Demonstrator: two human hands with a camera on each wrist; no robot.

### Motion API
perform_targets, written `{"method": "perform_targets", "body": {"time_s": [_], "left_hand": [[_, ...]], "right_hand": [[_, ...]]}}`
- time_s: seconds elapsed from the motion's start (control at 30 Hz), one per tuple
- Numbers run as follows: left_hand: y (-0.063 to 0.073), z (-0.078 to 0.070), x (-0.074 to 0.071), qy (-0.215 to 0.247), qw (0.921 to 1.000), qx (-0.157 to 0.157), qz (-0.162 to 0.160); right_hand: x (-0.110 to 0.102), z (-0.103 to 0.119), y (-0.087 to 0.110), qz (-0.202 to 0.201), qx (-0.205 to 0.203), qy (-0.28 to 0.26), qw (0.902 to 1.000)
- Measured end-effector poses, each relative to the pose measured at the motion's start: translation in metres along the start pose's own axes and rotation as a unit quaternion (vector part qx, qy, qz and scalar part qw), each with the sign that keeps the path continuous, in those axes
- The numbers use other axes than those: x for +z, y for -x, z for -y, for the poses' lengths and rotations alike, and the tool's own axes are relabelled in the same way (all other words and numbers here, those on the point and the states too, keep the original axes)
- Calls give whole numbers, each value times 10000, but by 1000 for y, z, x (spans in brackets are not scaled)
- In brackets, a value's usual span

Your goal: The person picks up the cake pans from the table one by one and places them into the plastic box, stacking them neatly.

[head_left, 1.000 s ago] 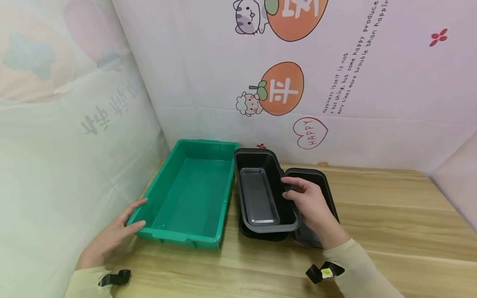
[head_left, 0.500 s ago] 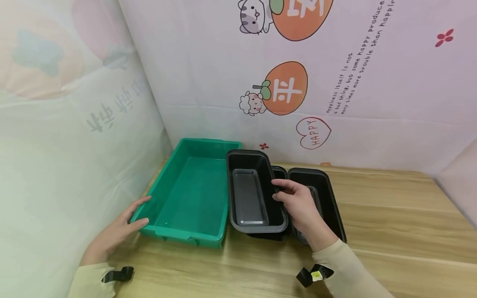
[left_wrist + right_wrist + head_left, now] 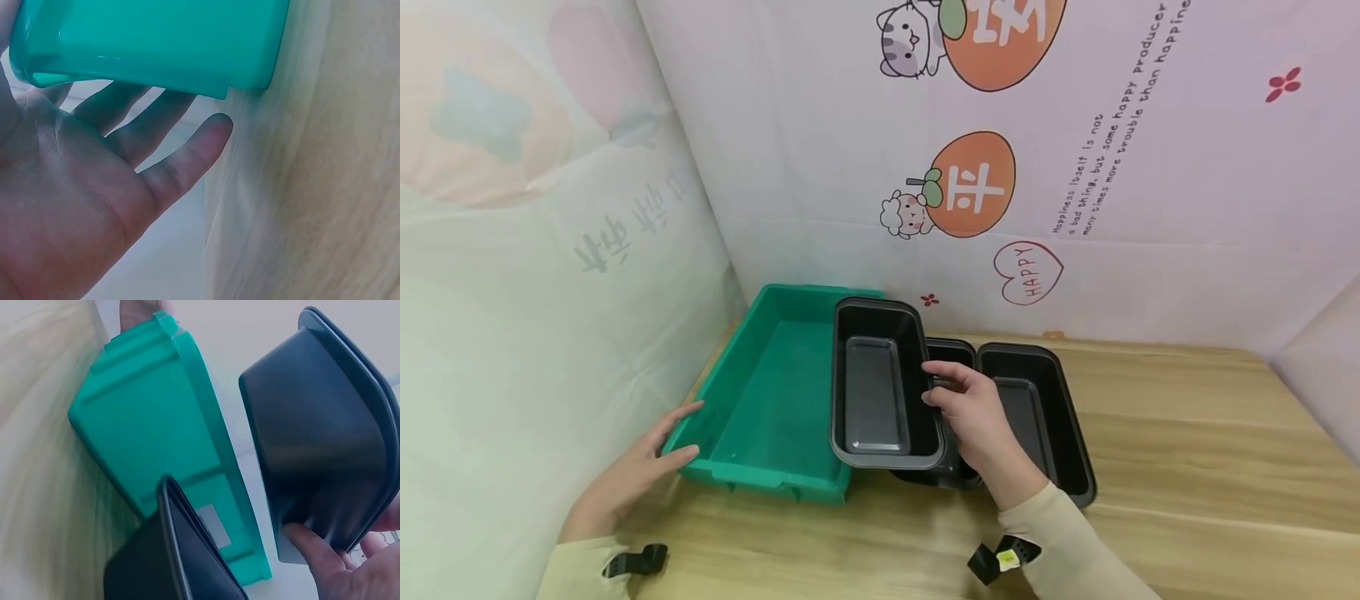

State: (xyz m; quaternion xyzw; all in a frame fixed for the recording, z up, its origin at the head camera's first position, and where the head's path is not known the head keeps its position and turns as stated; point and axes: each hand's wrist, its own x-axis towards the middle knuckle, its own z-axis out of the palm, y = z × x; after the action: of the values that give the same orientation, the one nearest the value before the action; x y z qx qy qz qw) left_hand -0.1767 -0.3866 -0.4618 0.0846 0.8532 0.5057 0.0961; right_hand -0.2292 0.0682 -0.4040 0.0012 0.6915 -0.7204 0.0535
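Note:
My right hand (image 3: 973,412) grips the right rim of a black loaf pan (image 3: 877,392), thumb inside view on the pan's side. The pan hangs raised, its left part over the right edge of a green plastic tray (image 3: 775,392). In the right wrist view the loaf pan (image 3: 312,431) is apart from the tray (image 3: 150,419), and the fingers (image 3: 312,550) press its wall. My left hand (image 3: 628,471) rests at the tray's near left corner with extended fingers. The left wrist view shows its fingers (image 3: 187,162) spread beside the tray wall (image 3: 156,44).
A second black loaf pan (image 3: 951,471), partly hidden by the held one, stands on the wooden table (image 3: 1187,450). Next to it on the right is a third loaf pan (image 3: 1060,417). A printed cloth (image 3: 820,167) hangs behind, and another cloth covers the left side.
My right hand has carried the loaf pan leftward, from above the second pan to over the tray's right edge. More of the two other pans shows. The left hand stays at the tray corner.

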Motion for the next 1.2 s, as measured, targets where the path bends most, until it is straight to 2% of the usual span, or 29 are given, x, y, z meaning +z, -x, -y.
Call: {"method": "perform_targets", "body": {"time_s": [0.53,1.2], "left_hand": [[-1,3,-1,-91,9999,95,-45],[-1,7,-2,-163,9998,103,-104]], "right_hand": [[38,-4,-8,153,-73,-345,9993],[91,1,-23,56,-76,-572,9983]]}}
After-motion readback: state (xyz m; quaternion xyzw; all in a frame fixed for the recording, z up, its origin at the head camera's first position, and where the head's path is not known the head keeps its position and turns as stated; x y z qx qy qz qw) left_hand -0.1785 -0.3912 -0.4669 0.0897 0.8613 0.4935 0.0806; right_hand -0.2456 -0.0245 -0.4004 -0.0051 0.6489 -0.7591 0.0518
